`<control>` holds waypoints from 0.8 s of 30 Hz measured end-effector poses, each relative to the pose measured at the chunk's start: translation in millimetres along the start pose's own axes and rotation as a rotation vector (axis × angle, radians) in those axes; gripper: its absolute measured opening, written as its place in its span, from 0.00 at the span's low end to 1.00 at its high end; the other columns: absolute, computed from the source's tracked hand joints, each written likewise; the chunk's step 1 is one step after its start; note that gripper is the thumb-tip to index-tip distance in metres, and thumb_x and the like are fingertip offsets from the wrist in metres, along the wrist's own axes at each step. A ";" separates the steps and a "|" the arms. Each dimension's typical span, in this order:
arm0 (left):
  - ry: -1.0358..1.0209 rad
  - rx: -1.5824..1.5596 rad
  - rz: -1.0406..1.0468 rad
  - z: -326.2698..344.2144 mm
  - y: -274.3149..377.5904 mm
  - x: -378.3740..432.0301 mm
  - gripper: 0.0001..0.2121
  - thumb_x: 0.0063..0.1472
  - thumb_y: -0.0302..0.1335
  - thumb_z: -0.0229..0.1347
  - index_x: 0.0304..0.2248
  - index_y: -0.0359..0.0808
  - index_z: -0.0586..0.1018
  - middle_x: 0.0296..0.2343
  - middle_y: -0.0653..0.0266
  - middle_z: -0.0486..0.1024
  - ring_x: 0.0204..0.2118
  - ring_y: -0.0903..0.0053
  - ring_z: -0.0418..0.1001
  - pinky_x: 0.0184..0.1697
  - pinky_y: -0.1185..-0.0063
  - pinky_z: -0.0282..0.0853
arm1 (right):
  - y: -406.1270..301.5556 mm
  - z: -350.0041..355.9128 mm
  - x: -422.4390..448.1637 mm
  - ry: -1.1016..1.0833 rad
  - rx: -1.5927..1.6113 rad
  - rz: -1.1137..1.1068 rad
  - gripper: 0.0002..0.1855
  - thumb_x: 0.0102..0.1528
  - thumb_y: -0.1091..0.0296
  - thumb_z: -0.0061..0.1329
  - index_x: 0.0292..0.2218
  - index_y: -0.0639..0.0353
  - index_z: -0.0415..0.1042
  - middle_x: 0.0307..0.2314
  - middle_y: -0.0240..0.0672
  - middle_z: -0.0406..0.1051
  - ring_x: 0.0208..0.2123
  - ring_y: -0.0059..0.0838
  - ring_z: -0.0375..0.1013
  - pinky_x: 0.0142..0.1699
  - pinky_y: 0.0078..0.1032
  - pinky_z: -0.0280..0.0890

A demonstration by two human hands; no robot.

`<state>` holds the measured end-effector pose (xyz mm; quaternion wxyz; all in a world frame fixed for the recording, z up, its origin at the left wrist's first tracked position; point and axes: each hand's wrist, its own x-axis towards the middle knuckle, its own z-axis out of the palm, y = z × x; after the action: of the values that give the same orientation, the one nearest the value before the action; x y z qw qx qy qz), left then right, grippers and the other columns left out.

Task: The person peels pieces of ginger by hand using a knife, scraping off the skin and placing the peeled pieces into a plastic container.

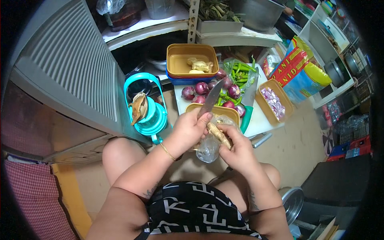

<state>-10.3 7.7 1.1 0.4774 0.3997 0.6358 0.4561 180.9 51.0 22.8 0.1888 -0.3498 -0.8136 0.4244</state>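
My left hand (192,127) grips a kitchen knife (213,99), its blade pointing up and away from me. Between the fingers of my right hand (238,147) is a piece of ginger root (219,135), its upper end close to my left hand. Under both hands lie a clear plastic bag (207,150) and a tan plastic container (229,111). Beyond them, red onions (202,88) and green chillies (242,72) rest on a white cutting board (264,127), beside a second knife with a green handle (247,120). Peeled ginger (201,66) sits in a stacked tan container (192,49).
A tan container (260,105) of sliced onions (273,102) stands at the board's right edge. Left of the board is a turquoise jug-like vessel (151,120). A ribbed grey cabinet (72,60) stands left, shelves (240,37) ahead, and a colourful printed bag (303,72) right.
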 end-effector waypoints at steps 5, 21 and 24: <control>0.000 0.104 0.208 4.9 1.1 -9.6 0.17 0.67 0.35 0.49 0.48 0.31 0.70 0.20 0.58 0.76 0.23 0.69 0.78 0.29 0.72 0.72 | 9.2 -2.1 -0.9 0.104 -0.156 -0.101 0.24 0.49 0.77 0.50 0.50 0.66 0.67 0.40 0.44 0.72 0.44 0.35 0.73 0.50 0.27 0.66; -0.050 0.178 0.185 11.4 0.5 -11.2 0.15 0.68 0.34 0.49 0.48 0.33 0.69 0.20 0.68 0.74 0.20 0.83 0.72 0.25 0.81 0.69 | 2.2 -2.3 -0.3 0.152 -0.185 -0.131 0.20 0.49 0.73 0.54 0.44 0.66 0.69 0.39 0.51 0.70 0.43 0.53 0.70 0.48 0.39 0.67; -0.023 0.339 0.299 15.3 -3.5 -11.6 0.18 0.66 0.32 0.51 0.52 0.32 0.67 0.20 0.64 0.75 0.21 0.80 0.74 0.26 0.78 0.70 | -2.0 -2.2 -4.3 0.154 -0.259 -0.128 0.21 0.46 0.73 0.56 0.43 0.65 0.70 0.37 0.49 0.71 0.41 0.52 0.71 0.46 0.39 0.67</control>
<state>6.9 -1.1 -1.4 0.3378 0.5692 0.6314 0.4040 184.3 48.3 25.7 0.2308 -0.3500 -0.8653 0.2748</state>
